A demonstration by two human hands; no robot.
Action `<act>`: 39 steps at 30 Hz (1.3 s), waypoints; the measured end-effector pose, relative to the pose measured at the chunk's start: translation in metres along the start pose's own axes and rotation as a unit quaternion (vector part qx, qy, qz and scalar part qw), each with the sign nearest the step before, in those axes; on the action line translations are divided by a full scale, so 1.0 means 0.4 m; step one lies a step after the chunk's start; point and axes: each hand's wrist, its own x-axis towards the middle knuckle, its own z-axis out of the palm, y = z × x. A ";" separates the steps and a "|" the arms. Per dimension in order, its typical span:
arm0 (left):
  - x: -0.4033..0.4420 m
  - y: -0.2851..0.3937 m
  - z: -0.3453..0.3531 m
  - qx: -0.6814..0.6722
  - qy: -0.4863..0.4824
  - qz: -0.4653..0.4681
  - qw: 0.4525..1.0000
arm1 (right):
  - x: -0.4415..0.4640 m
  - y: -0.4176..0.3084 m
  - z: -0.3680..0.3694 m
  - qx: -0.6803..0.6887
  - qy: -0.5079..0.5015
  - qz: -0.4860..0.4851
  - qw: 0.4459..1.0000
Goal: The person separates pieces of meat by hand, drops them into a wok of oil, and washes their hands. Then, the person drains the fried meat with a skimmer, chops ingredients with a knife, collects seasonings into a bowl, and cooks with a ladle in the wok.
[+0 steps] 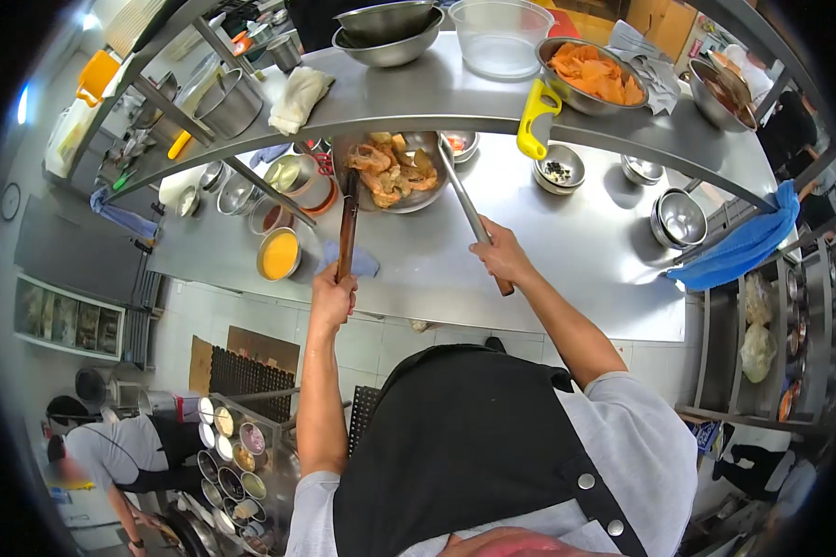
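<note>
1. the pan (422,199), at the upper centre of the frame, held orange-brown food (381,172).
2. the left hand (333,295), left of centre, was closed around a wooden handle (347,234).
3. the right hand (502,253), right of centre, gripped a long tool (467,203), its far end by the pan.
4. a bowl (297,266) of yellow liquid (279,254) stood on the table (418,274), centre left.

Glossy metal worktop (418,274), wooden-looking pan handle (347,230), smooth metal utensil shaft (464,200), matt cloth towel (745,246), plastic tub (500,45)

The head view looks forward and down, near the hands (333,299); edges seem warped.
</note>
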 end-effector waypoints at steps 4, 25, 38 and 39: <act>-0.014 0.002 0.037 0.005 0.023 -0.012 1.000 | 0.017 0.034 -0.075 -0.040 0.004 -0.026 0.999; -0.180 0.055 0.121 -0.097 0.184 -0.023 0.978 | 0.027 0.033 -0.085 0.356 -0.158 0.054 0.919; -0.882 -0.220 0.072 -0.408 0.271 -0.100 0.866 | -0.303 -0.041 0.233 0.187 -0.403 0.134 0.886; -0.958 -0.251 0.066 -0.418 0.294 -0.097 0.854 | -0.332 -0.031 0.287 0.173 -0.427 0.146 0.876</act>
